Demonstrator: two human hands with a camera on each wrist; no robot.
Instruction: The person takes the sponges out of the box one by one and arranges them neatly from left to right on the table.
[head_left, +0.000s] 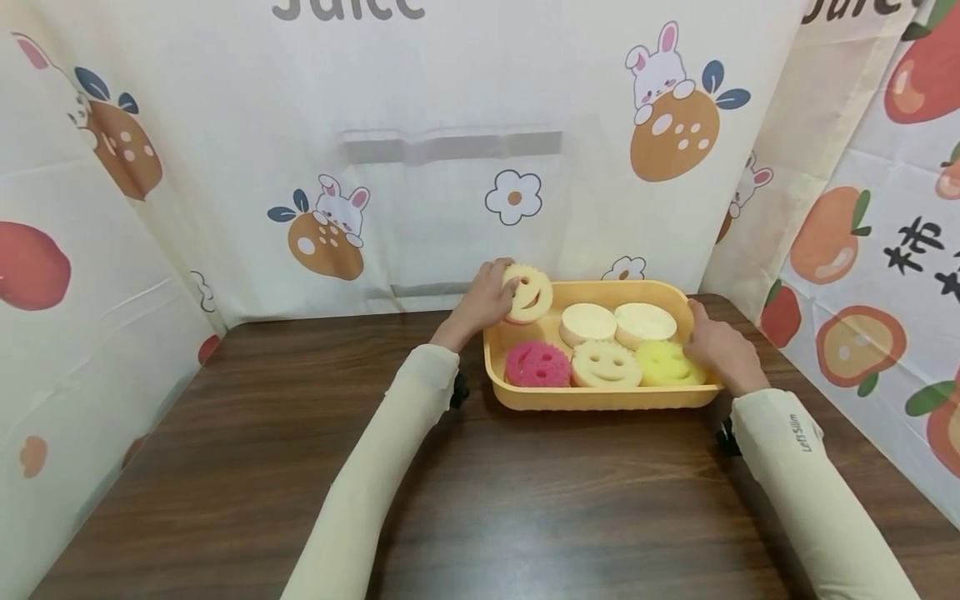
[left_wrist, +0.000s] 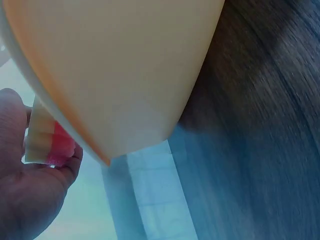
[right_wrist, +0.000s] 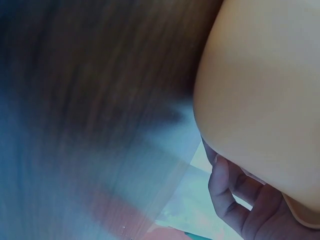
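Note:
My left hand [head_left: 486,297] pinches a cream smiley-face sponge [head_left: 528,294] above the left end of a yellow tray [head_left: 600,402]. In the left wrist view, cream and pink layers [left_wrist: 42,137] show between thumb and fingers; whether this is one sponge or two I cannot tell. My right hand [head_left: 722,346] grips the tray's right end, with curled fingers against the outer wall in the right wrist view. Along the tray's front lie a pink smiley sponge [head_left: 537,365], a cream one [head_left: 606,364] and a yellow one [head_left: 670,363]. Behind them are two plain cream discs [head_left: 588,324].
The tray stands on a dark wooden table [head_left: 300,433], near its back edge. A printed white curtain [head_left: 442,208] hangs directly behind, and more printed cloth [head_left: 855,275] closes off the right side. Bare wood extends left and in front of the tray.

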